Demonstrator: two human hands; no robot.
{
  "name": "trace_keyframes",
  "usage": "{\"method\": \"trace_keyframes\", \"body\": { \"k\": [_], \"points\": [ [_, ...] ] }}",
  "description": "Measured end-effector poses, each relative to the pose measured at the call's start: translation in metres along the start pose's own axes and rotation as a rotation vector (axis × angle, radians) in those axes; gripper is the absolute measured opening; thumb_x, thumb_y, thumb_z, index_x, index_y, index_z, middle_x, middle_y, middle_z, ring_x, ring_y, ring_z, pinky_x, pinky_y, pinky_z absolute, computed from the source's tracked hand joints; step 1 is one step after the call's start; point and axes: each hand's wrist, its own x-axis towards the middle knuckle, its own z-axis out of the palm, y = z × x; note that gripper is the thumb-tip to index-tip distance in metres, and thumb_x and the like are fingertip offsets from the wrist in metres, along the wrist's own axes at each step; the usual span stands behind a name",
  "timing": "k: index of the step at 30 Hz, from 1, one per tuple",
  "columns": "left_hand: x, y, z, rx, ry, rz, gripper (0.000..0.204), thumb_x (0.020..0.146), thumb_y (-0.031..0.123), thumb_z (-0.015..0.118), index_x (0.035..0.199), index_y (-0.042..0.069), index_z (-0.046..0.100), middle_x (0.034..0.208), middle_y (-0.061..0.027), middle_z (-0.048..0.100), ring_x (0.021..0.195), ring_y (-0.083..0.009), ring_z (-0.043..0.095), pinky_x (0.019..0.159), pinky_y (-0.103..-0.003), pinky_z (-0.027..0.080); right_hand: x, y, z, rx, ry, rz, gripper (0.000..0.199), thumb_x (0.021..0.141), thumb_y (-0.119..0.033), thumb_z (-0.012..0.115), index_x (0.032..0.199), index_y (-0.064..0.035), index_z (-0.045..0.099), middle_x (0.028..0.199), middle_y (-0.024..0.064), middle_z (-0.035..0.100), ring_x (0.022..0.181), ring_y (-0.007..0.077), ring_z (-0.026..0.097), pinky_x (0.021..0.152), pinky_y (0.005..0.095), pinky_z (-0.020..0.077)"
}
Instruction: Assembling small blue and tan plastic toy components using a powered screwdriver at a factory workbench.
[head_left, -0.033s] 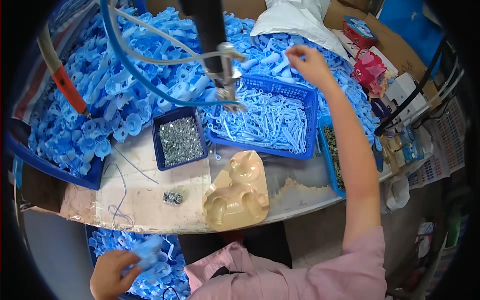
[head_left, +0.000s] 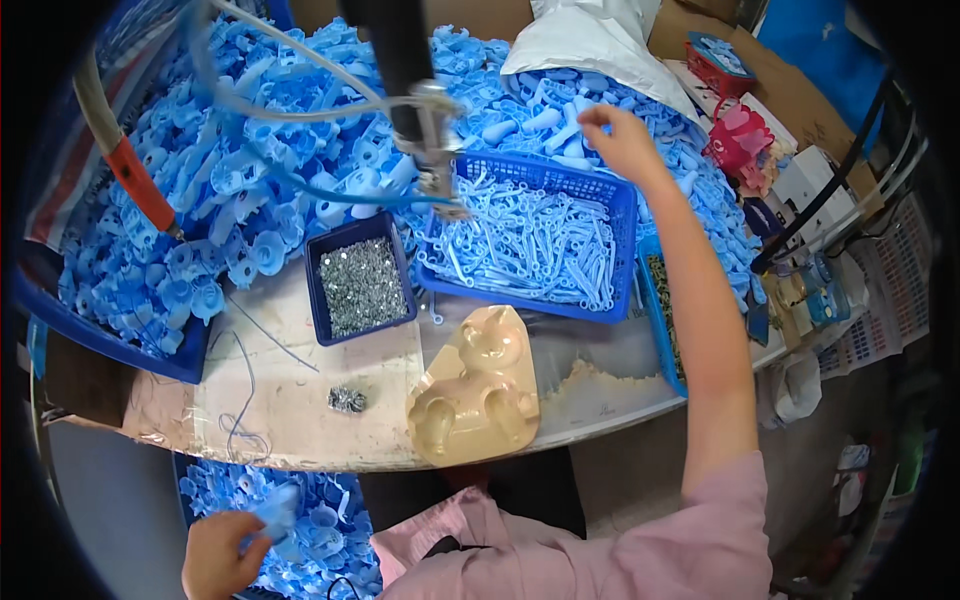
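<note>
At the lower left, my left hand (head_left: 222,553) is closed on a blurred blue cup-shaped plastic part (head_left: 280,508). This part is over a bin of similar loose blue parts (head_left: 325,540) below the table edge. My right arm stretches far forward, and the curled fingers of my right hand (head_left: 622,138) pinch a pale blue elongated plastic piece (head_left: 572,122) at the edge of the heap. A beige moulded tray (head_left: 475,390) with rounded hollows lies in front of me. Behind it stands a blue basket (head_left: 628,250) full of small light-blue ring-ended pieces.
A dark blue box (head_left: 318,300) holds small metal parts; a metal clump (head_left: 346,399) lies nearer. A big blue heap (head_left: 260,150) fills the back left. Above hang a black tool (head_left: 400,80) with hoses and an orange-handled tool (head_left: 140,185). A white sack (head_left: 590,40) lies behind.
My right hand has shifted slightly right and down. My left hand and its blue part have moved a little left and down. The hanging black tool has swung slightly left.
</note>
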Motion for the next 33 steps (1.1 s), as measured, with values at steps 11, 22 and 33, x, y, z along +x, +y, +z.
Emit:
{"method": "trace_keyframes", "body": {
  "k": [11,22,33],
  "points": [
    [0.033,0.031,0.032,-0.084,0.161,0.09,0.042,0.083,0.029,0.074,0.116,0.005,0.067,0.115,-0.0167,0.068,0.105,-0.0336,0.064,0.091,-0.044,0.049,0.046,0.051,0.075,-0.963,-0.069,-0.419,0.034,0.08,-0.006,0.062,0.113,-0.0167,0.063,0.107,0.0053,0.067,0.113,0.0267,0.058,0.091,0.0412,0.0459],
    [0.161,0.193,0.046,-0.14,0.47,1.046,0.042,0.08,0.015,0.076,0.12,0.011,0.065,0.125,-0.0109,0.063,0.097,-0.0297,0.066,0.08,-0.039,0.055,-0.102,-0.065,-0.033,0.372,-0.968,0.245,0.032,0.093,-0.022,0.069,0.119,-0.0036,0.065,0.086,0.0027,0.068,0.067,0.0079,0.062,0.058,0.0234,0.0494],
    [0.196,0.215,0.094,-0.16,0.7,1.511,0.036,0.079,0.007,0.075,0.114,0.003,0.068,0.116,-0.0127,0.066,0.092,-0.0234,0.07,0.074,-0.029,0.059,-0.123,-0.062,-0.039,0.669,-1.415,0.071,0.044,0.095,-0.023,0.068,0.132,0.0001,0.059,0.105,0.009,0.072,0.089,0.0114,0.066,0.078,0.028,0.0549]
  ]
}}
